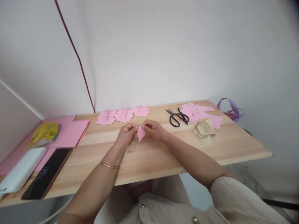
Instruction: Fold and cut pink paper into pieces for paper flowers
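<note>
A small folded piece of pink paper (140,134), pointed at its lower end, is held just above the wooden table. My left hand (126,134) pinches its left upper corner between thumb and finger. At the opposite corner my right hand (154,129) pinches it the same way. Behind my hands, along the wall, lie several cut and folded pink paper pieces (123,114) in a row. Black-handled scissors (174,122) rest to the right with blades partly apart, and a dark pen (182,115) lies against their handles.
Pink scraps (193,111) and a crumpled tan paper (204,130) lie on the right of the table (149,161). Purple ribbon (234,109) hangs by its right edge. At left are pink sheets (72,132), a yellow packet (45,133), a white power bank (22,169) and a phone (48,174).
</note>
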`<act>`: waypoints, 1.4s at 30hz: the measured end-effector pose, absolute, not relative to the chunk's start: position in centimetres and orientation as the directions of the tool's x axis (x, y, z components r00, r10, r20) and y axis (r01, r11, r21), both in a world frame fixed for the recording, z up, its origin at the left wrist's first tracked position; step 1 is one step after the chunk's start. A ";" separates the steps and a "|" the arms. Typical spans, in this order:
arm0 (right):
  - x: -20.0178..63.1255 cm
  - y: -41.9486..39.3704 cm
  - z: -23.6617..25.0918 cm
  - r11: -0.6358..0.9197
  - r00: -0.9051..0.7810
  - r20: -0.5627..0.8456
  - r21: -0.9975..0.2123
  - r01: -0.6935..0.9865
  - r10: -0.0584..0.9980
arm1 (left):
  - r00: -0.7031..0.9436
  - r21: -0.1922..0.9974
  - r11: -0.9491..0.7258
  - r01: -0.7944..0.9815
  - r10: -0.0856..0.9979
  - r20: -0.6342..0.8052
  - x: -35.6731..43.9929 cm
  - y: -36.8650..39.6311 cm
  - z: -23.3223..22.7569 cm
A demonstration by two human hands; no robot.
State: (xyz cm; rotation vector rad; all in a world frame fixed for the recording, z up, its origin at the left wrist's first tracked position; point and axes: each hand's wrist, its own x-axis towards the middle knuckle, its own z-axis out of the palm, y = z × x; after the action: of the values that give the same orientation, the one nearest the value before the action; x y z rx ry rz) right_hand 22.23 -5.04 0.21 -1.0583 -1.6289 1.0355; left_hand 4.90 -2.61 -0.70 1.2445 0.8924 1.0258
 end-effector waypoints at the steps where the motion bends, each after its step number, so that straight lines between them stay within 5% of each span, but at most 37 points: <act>1: 22.2 -5.0 0.2 0.276 -0.223 0.235 -0.946 0.172 0.946 | 0.304 0.993 0.028 -0.118 0.953 0.009 4.9 -2.6 -0.6; 17: 22.4 -5.0 0.0 0.241 -0.277 0.161 -0.928 0.285 0.947 | 0.219 0.977 0.092 -0.194 0.974 -0.048 4.9 -2.4 -0.1; 22: 22.4 -4.8 -0.3 0.250 -0.226 0.179 -0.905 0.343 0.958 | 0.302 0.962 0.138 -0.237 0.951 -0.062 4.9 -2.4 -0.1; 37: 22.4 -5.1 0.4 0.257 -0.253 0.176 -0.908 0.331 0.951 | 0.245 0.959 0.153 -0.240 0.965 -0.093 4.9 -2.3 -0.3; 42: 22.1 -5.0 0.1 0.241 -0.146 0.200 -0.898 0.368 0.969 | 0.332 0.977 0.160 -0.144 0.938 -0.105 4.7 -2.4 -0.5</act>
State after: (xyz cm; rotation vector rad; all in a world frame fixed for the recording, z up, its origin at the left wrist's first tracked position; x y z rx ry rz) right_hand 22.14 -4.98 0.08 -1.2564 -1.6724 0.8979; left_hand 4.68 -2.40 -0.45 1.1273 0.9093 0.9489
